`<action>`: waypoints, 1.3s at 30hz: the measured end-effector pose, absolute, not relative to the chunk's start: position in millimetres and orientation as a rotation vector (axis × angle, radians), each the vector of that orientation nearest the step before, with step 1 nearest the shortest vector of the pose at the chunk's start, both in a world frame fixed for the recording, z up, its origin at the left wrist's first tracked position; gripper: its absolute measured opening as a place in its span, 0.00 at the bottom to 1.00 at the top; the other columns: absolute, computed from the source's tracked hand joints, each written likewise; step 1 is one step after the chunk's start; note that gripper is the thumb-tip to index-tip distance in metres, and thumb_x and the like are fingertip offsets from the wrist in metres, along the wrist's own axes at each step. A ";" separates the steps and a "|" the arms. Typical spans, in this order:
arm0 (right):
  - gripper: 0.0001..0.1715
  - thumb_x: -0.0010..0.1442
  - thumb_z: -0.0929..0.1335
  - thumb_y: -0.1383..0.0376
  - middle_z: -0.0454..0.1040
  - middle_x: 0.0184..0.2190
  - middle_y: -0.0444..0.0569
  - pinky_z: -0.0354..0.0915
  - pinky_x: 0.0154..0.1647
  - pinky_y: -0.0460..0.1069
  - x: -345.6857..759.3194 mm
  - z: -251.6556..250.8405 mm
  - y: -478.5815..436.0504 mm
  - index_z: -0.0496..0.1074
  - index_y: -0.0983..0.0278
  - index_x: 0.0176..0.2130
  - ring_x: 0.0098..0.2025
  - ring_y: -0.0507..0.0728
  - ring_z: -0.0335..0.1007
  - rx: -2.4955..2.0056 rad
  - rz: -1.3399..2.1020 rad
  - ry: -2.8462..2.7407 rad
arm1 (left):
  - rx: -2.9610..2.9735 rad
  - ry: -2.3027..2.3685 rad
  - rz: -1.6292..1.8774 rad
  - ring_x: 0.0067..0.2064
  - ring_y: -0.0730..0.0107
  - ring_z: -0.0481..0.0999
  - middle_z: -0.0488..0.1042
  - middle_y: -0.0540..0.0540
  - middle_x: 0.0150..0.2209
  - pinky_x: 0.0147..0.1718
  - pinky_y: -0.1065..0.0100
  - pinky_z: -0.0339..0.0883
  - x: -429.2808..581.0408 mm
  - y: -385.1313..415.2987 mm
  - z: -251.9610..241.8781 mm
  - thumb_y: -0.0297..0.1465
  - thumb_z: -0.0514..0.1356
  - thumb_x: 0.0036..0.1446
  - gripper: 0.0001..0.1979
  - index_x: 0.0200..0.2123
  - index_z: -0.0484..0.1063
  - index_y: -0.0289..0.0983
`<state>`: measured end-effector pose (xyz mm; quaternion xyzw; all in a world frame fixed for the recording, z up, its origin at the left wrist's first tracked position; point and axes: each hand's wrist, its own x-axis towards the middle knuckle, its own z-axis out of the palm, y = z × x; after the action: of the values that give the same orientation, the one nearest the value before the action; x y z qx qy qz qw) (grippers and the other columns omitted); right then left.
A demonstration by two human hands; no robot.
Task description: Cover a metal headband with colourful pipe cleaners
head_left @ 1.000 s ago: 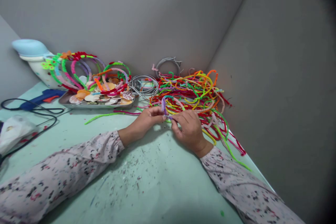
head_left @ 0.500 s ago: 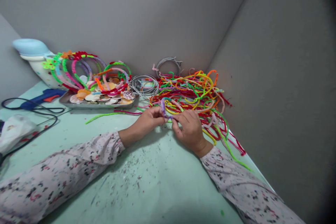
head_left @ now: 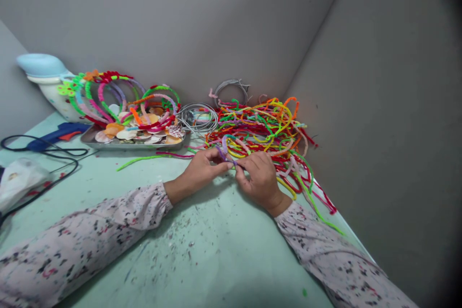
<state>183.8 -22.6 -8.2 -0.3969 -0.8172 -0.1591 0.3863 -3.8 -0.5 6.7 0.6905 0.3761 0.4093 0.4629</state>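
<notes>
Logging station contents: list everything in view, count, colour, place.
Held fuzzy strip: at least one, purple, centre
Heap of fuzzy strips: many, mixed colours, right of centre
Wire coils: two, silver-grey, heap's back left
Tray: one, metallic, left of centre
Shells: many, mostly white and orange, in tray
Fuzzy hoops: several, multicoloured, around tray
Gun-shaped tool: one, blue and orange, left
Cable: at least one, black, left
Bag-like item: one, white, left edge
Container: one, light blue and white, back left
Table: one, pale green, underneath
Walls: three, grey, back and sides
Sleeves: two, pale, patterned, forearms
Left hand: one, bare, centre
Right hand: one, bare, centre
</notes>
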 end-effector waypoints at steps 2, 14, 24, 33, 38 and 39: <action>0.05 0.58 0.65 0.67 0.72 0.29 0.50 0.57 0.39 0.54 183.6 -8.0 -22.6 0.71 0.64 0.34 0.36 0.58 0.61 -0.998 -0.412 -2.086 | 1.691 0.986 0.982 0.33 0.70 0.71 0.76 0.46 0.31 0.35 0.68 0.64 -3.4 -1.2 7.1 0.36 0.63 0.51 0.11 0.33 0.74 0.33; 0.05 0.59 0.65 0.67 0.71 0.29 0.49 0.56 0.40 0.54 181.7 -9.0 -22.6 0.71 0.63 0.33 0.37 0.58 0.62 -0.998 -0.475 -2.135 | 1.575 1.043 0.916 0.23 0.75 0.63 0.68 0.52 0.20 0.24 0.71 0.55 -3.2 -0.6 3.0 0.38 0.63 0.49 0.13 0.23 0.70 0.34; 0.06 0.60 0.64 0.67 0.71 0.28 0.49 0.55 0.41 0.54 181.1 -9.7 -23.5 0.71 0.63 0.32 0.37 0.58 0.61 -0.990 -0.573 -2.166 | 1.415 1.079 0.943 0.24 0.73 0.65 0.67 0.52 0.18 0.27 0.68 0.58 1.3 -7.0 8.5 0.36 0.62 0.48 0.14 0.17 0.67 0.35; 0.05 0.59 0.65 0.66 0.71 0.27 0.50 0.57 0.39 0.54 184.0 -7.3 -21.1 0.71 0.64 0.32 0.36 0.58 0.62 -1.057 -0.527 -2.027 | 1.879 0.922 1.127 0.37 0.69 0.72 0.75 0.47 0.33 0.38 0.66 0.65 1.7 -10.3 10.2 0.26 0.60 0.51 0.05 0.34 0.73 0.36; 0.04 0.58 0.65 0.66 0.71 0.28 0.49 0.58 0.40 0.53 183.8 -7.2 -21.0 0.71 0.64 0.33 0.36 0.58 0.63 -1.043 -0.519 -2.023 | 2.350 1.072 1.384 0.40 0.66 0.71 0.74 0.47 0.35 0.42 0.63 0.62 -6.1 -7.1 9.7 0.23 0.60 0.51 0.08 0.36 0.70 0.38; 0.04 0.58 0.66 0.66 0.71 0.27 0.49 0.58 0.39 0.53 183.7 -7.0 -21.1 0.71 0.64 0.33 0.35 0.58 0.63 -1.041 -0.521 -2.024 | 2.409 1.077 1.393 0.40 0.66 0.71 0.74 0.47 0.36 0.42 0.62 0.62 -7.3 -6.5 10.0 0.23 0.61 0.51 0.09 0.37 0.70 0.38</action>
<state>183.7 -21.1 -7.0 -0.4102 -0.7973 -0.2053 0.3924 -7.3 -6.5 10.0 0.8048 0.3597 0.4655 0.0788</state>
